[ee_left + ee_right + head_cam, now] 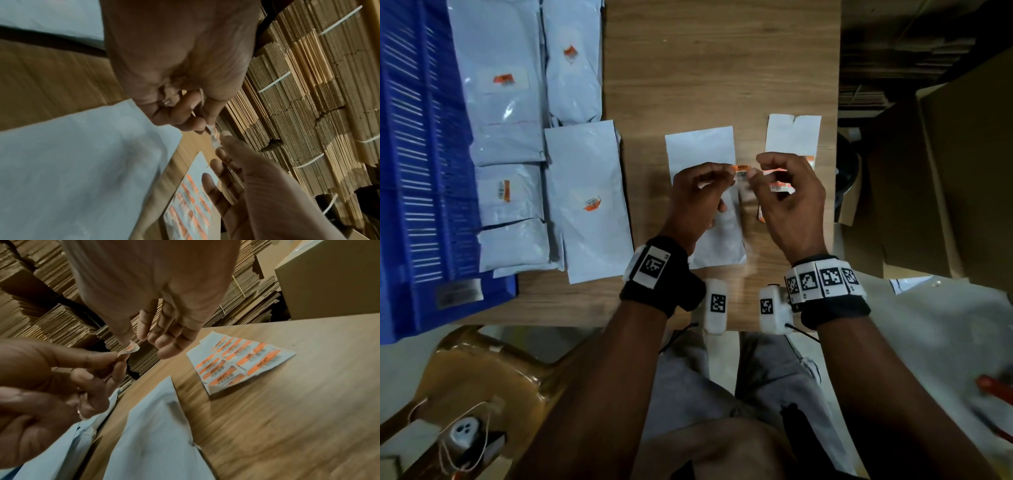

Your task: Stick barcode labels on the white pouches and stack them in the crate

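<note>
A small orange barcode label (pixel 743 170) is held in the air between both hands, over a white pouch (pixel 700 149) lying on the wooden table. My left hand (pixel 729 175) pinches the label's left end and my right hand (pixel 755 173) pinches its right end with thumb and forefinger. In the left wrist view the label (pixel 213 138) sits between the fingertips. In the right wrist view the label (pixel 128 349) curls slightly. The label sheet (pixel 792 137) lies to the right of the pouch, partly hidden by my right hand. A blue crate (pixel 414 171) stands at the far left.
Several labelled white pouches (pixel 589 202) lie in overlapping piles between the crate and the hands. Bundled flat cardboard (pixel 308 97) is stacked beyond the table's far edge. A large cardboard box (pixel 962 171) stands at the right, and a brown plastic stool (pixel 482 377) at the near left.
</note>
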Demonstrator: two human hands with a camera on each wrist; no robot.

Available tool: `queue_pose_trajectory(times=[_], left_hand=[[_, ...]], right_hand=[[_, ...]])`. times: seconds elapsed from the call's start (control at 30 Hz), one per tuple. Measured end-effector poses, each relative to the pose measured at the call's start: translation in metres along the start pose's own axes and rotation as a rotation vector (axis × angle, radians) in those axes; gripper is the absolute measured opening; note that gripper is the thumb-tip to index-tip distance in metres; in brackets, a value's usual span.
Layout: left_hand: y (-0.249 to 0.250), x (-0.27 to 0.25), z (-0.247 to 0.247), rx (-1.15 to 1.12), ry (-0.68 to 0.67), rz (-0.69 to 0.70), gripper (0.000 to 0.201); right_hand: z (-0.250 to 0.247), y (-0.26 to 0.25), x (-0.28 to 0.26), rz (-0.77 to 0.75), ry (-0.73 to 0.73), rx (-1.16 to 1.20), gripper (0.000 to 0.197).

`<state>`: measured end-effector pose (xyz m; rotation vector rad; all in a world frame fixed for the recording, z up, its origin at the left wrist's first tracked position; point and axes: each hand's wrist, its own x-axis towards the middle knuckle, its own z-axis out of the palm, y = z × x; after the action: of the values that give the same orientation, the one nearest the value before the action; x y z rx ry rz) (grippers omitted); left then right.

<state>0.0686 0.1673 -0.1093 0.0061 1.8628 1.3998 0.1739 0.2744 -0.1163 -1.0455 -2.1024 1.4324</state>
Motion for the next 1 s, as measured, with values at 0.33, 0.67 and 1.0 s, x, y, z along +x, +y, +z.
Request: queue_pose_trajectory(times=[0.33,0.67,1.0], left_hand=[[-0.021,-0.014,-0.033,0.093,0.033,0.149,0.015],[-0.059,-0.034,-0.054,0.066,0.123,0.047,0.011],[-0.072,-0.01,-0.043,0.192,0.171,0.035,0.015]], right_hand=[[0.023,0.002,-0.021,0.035,-0.131,-0.075,0.01],[0.041,0.007,-0.059,0.194,-0.265,-0.031,0.013],[0.057,0.009,-0.041,0.228,-0.118,-0.12,0.012]])
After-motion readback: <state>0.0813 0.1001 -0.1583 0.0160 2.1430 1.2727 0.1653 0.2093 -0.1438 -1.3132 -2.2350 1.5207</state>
